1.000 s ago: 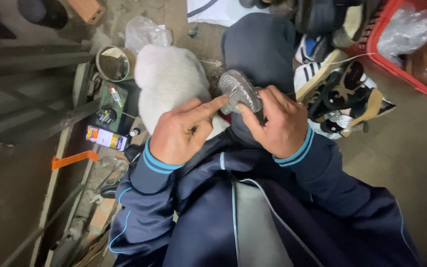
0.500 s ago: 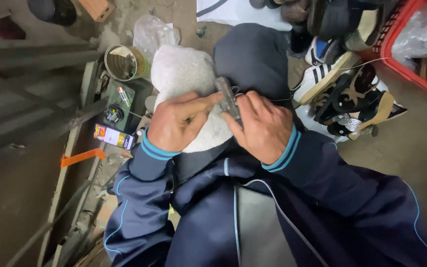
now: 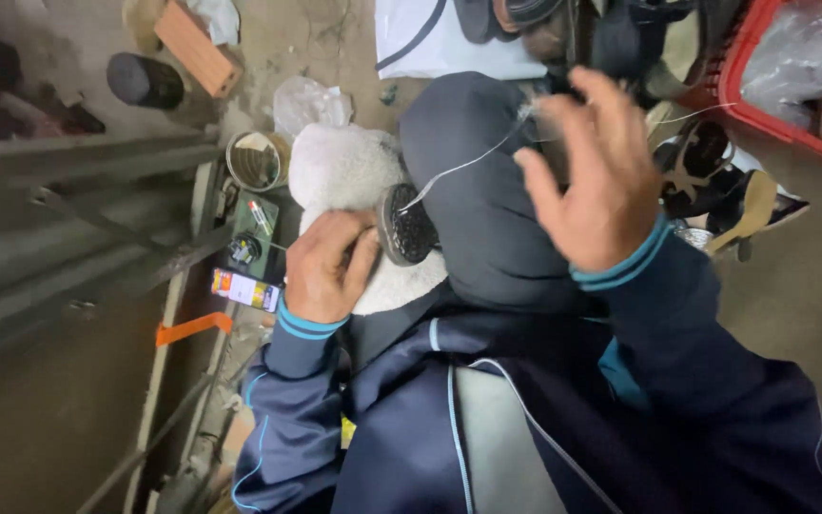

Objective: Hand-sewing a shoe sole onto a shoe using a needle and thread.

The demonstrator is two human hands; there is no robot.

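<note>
My left hand (image 3: 325, 268) presses a small dark shoe (image 3: 409, 225), sole outward, against a white fluffy cloth (image 3: 340, 169) that lies over my knee. A pale thread (image 3: 466, 165) runs taut from the shoe up to my right hand (image 3: 590, 181). That hand is raised above my dark trouser leg (image 3: 487, 219) and pinches the thread at its fingertips, with the other fingers spread. The blur hides any needle.
A red crate (image 3: 763, 90) holding a plastic bag and a heap of shoes (image 3: 715, 181) lie at the upper right. On the left are grey metal bars (image 3: 88, 162), a tin can (image 3: 257, 160), a black cylinder (image 3: 145, 81), a brick (image 3: 200, 46), a small colourful packet (image 3: 244, 288) and an orange strap (image 3: 192, 328).
Both hands were together on the shoe. My right hand has swung up and to the right, drawing the thread out taut. My left hand stays on the shoe.
</note>
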